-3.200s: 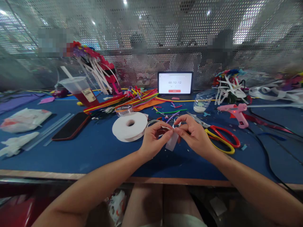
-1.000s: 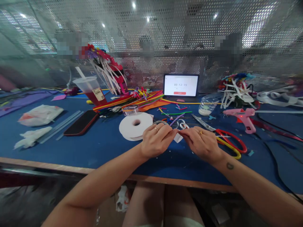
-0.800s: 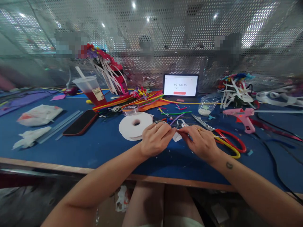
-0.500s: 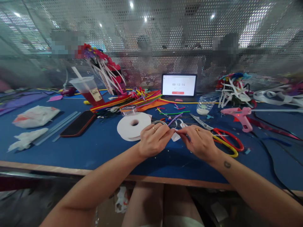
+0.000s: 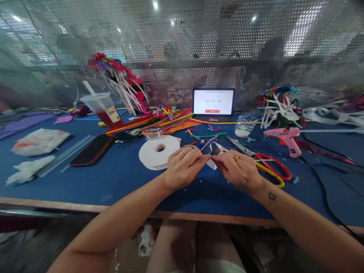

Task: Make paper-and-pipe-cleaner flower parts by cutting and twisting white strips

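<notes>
Head view: my left hand, nine o'clock, and right hand, three, pinch white strip, likely light, limp, best held by its edge.

Two hands, one white spool, one tablet, one phone, one glue gun, one pair of scissors

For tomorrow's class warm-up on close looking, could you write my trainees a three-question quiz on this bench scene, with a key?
1. True or false: the left hand is nearer the white roll than the right hand is.
2. The glue gun is mainly: A) blue, B) pink, C) black.
3. What timer reading does the tablet show?

Key: 1. True. 2. B. 3. 00:12:16.
</notes>
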Demonstrator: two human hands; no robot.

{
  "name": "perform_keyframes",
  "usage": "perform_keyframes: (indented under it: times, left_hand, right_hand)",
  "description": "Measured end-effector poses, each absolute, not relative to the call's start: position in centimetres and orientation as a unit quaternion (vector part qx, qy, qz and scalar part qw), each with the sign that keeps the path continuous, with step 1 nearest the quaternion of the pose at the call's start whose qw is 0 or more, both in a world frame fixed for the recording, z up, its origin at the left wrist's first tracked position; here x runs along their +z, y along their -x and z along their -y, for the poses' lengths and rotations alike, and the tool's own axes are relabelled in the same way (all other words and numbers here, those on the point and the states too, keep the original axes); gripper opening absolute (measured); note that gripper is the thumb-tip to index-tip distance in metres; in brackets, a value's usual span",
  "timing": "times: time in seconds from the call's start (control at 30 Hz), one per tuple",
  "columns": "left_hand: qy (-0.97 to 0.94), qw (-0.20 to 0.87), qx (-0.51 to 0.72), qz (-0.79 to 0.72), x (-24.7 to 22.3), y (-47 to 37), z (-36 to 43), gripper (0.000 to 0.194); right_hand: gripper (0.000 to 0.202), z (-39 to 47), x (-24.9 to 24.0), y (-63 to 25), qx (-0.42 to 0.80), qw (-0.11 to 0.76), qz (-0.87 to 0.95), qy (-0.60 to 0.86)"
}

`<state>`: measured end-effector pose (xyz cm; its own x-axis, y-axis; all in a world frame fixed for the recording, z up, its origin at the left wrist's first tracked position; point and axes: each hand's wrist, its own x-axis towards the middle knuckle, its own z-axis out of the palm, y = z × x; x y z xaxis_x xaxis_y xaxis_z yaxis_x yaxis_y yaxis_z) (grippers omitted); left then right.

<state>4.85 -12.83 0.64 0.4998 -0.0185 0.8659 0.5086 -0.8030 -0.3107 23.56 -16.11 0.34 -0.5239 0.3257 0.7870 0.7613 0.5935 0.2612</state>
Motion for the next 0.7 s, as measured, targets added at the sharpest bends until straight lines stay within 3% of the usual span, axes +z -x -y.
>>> perform_keyframes:
  times: [0.3,0.5,0.7]
  left_hand:
    - [0.806,0.333,-0.468,0.142,0.76,-4.73,12.87,0.013]
    - [0.808,0.349,-0.453,0.141,0.86,-4.66,13.00,0.012]
    - [0.804,0.370,-0.446,0.132,1.10,-4.55,13.09,0.012]
  right_hand:
    - [0.004,16.17,0.09,-23.59,-0.282,0.376,0.819,0.328]
    - [0.015,16.11,-0.17,-23.62,-0.293,0.360,0.824,0.325]
    - [0.009,16.38,0.35,-23.42,-0.285,0.363,0.821,0.336]
